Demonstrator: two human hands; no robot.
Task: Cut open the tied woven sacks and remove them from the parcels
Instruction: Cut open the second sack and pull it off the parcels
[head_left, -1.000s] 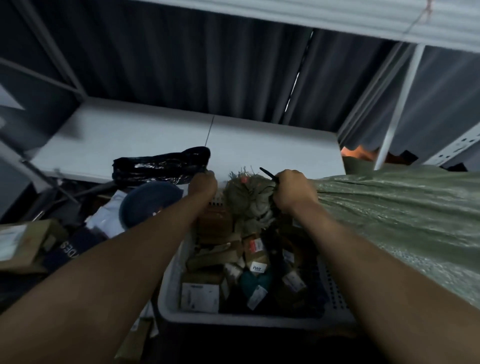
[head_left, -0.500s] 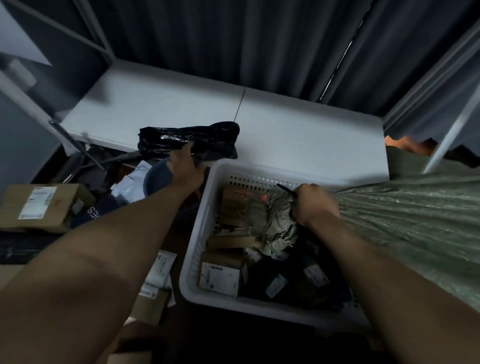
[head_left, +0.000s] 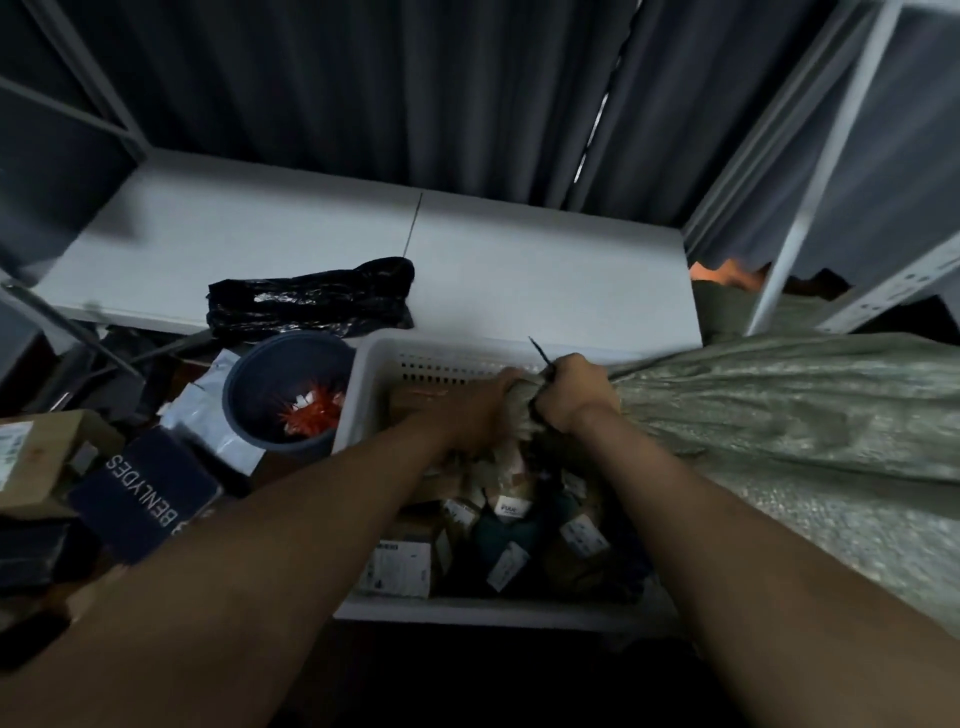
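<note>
Head view: both hands bunch the sack (head_left: 779, 415) neck at centre frame, over the white basket (head_left: 374, 374). Left hand (head_left: 483, 405) has a clamped grip on the gathered mouth; right hand (head_left: 571, 389) clamps cloth and a dark blade, likely steadying the tie for cutting.

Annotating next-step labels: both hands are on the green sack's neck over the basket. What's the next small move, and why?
Probably cut the tie. The left hand and right hand both grip the bunched neck of the green woven sack above the white basket, and a thin dark tool pokes up from the right fist. The neck looks still gathered, so nothing can come out yet.
</note>
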